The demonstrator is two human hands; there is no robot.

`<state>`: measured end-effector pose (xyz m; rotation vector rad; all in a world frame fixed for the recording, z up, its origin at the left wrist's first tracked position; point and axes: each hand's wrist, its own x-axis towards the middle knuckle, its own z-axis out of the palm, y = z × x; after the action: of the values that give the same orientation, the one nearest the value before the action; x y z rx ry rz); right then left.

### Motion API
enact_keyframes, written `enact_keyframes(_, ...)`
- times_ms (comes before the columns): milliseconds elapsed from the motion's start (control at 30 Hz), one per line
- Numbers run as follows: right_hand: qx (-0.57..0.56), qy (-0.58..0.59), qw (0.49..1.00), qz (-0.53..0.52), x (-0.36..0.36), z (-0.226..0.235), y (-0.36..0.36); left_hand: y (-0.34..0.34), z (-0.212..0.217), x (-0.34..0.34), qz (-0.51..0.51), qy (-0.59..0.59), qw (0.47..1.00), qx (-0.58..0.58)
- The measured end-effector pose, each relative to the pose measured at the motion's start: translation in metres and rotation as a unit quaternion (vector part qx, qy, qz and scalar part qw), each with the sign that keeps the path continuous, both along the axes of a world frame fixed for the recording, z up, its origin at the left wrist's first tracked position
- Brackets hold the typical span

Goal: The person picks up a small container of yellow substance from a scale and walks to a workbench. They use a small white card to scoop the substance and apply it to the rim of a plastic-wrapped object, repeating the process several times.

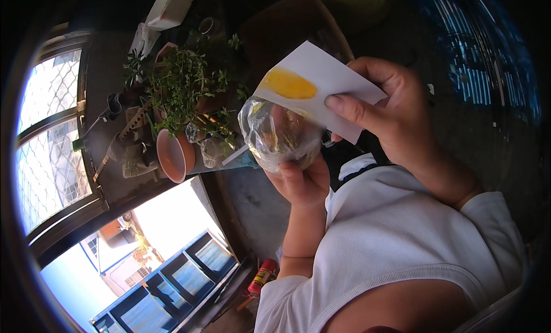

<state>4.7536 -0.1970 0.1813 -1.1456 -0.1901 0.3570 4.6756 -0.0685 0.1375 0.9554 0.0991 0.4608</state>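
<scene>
My left hand (304,181) is closed from below around a clear, crinkled plastic-wrapped container (274,138), rounded in shape. Something brownish-yellow shows through the plastic, but I cannot make out what it is. Between the thumb and fingers of my right hand (390,106) is a white card (313,60), tilted above the container. A yellow oval patch covers the card's left part, and its lower edge overlaps the container's top in view; I cannot tell whether they touch.
Left of my hands stand leafy green plants (186,75) and a terracotta pot (175,155). A toothed saw blade (115,143) lies beside small pots near a meshed window (54,126). A white box (171,9) is at the far edge. Lower down is a red cylinder (262,275).
</scene>
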Motion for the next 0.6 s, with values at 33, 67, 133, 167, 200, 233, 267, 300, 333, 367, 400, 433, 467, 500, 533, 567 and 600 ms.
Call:
enact_keyframes(33,0.000,-0.001,1.000,0.005,-0.002,0.001,0.000,-0.001,-0.001,-0.001,0.009,0.008,1.000,-0.004)
enact_keyframes(67,-0.001,-0.002,1.000,0.009,-0.004,0.002,0.000,-0.002,-0.003,-0.002,0.018,0.015,1.000,-0.008)
enact_keyframes(133,0.004,-0.026,1.000,-0.010,-0.006,0.002,0.001,-0.007,0.001,0.000,0.033,0.018,0.999,-0.011)
enact_keyframes(167,0.009,-0.049,0.998,-0.034,-0.007,0.000,0.003,-0.006,0.001,-0.001,0.021,0.010,1.000,-0.008)
enact_keyframes(200,0.013,-0.073,0.996,-0.057,-0.008,-0.001,0.004,-0.004,0.001,-0.001,0.009,0.001,1.000,-0.004)
enact_keyframes(233,0.000,-0.103,0.993,-0.055,-0.008,-0.003,0.003,-0.003,0.001,-0.002,-0.001,-0.008,1.000,-0.001)
enact_keyframes(267,-0.012,-0.133,0.990,-0.053,-0.008,-0.004,0.002,-0.003,0.002,-0.002,0.000,-0.013,1.000,-0.001)
enact_keyframes(300,-0.025,-0.163,0.985,-0.050,-0.008,-0.005,0.001,-0.004,0.004,-0.001,-0.002,-0.014,1.000,-0.001)
enact_keyframes(333,-0.050,-0.180,0.981,-0.057,-0.009,-0.005,0.002,-0.006,0.008,0.000,-0.004,-0.015,1.000,0.000)
enact_keyframes(367,-0.075,-0.198,0.975,-0.064,-0.010,-0.004,0.003,-0.008,0.010,0.000,-0.007,-0.016,1.000,0.001)
enact_keyframes(400,-0.100,-0.215,0.969,-0.070,-0.011,-0.004,0.005,-0.008,0.010,-0.001,0.005,-0.015,1.000,-0.001)
enact_keyframes(433,-0.106,-0.216,0.968,-0.069,-0.012,-0.004,0.006,-0.008,0.010,-0.001,0.008,-0.014,1.000,0.006)
enact_keyframes(467,-0.111,-0.216,0.968,-0.068,-0.012,-0.005,0.007,-0.008,0.011,-0.001,0.011,-0.013,1.000,0.014)
enact_keyframes(500,-0.113,-0.213,0.968,-0.065,-0.012,-0.005,0.007,-0.008,0.012,0.000,0.014,-0.012,1.000,0.021)
enact_keyframes(533,-0.114,-0.209,0.969,-0.062,-0.012,-0.004,0.008,-0.008,0.012,-0.001,0.013,-0.016,0.999,0.029)
enact_keyframes(567,-0.110,-0.202,0.971,-0.058,-0.013,-0.003,0.008,-0.007,0.011,-0.001,0.012,-0.020,0.999,0.036)
enact_keyframes(600,-0.108,-0.198,0.973,-0.055,-0.013,-0.003,0.008,-0.006,0.010,0.000,0.010,-0.023,0.999,0.044)
